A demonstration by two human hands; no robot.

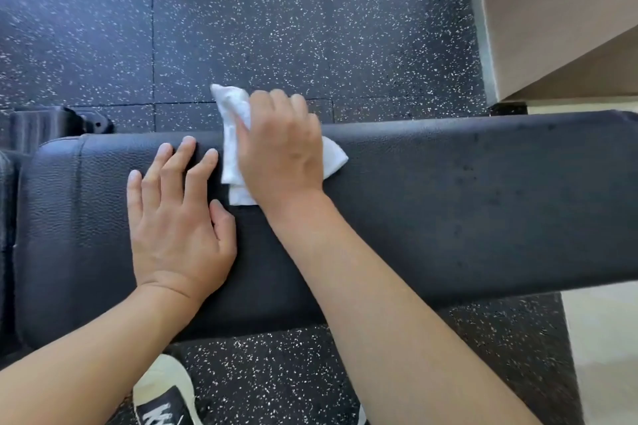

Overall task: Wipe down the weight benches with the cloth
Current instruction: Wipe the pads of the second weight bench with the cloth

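Right hand (281,148) pressed a crumpled white cloth (234,134) onto the far edge of a black padded bench (448,203), fingers curled over it, left hand (176,214) lay flat beside it, fingers spread, speckled rubber floor (276,28) beyond.

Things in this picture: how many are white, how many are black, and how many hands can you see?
White: 1, the cloth under the right hand.
Black: 2, the bench pad and the black shoe with a pale sole on the floor.
Hands: 2, the right hand and the left hand, which lies flat on the pad.
Total: 5
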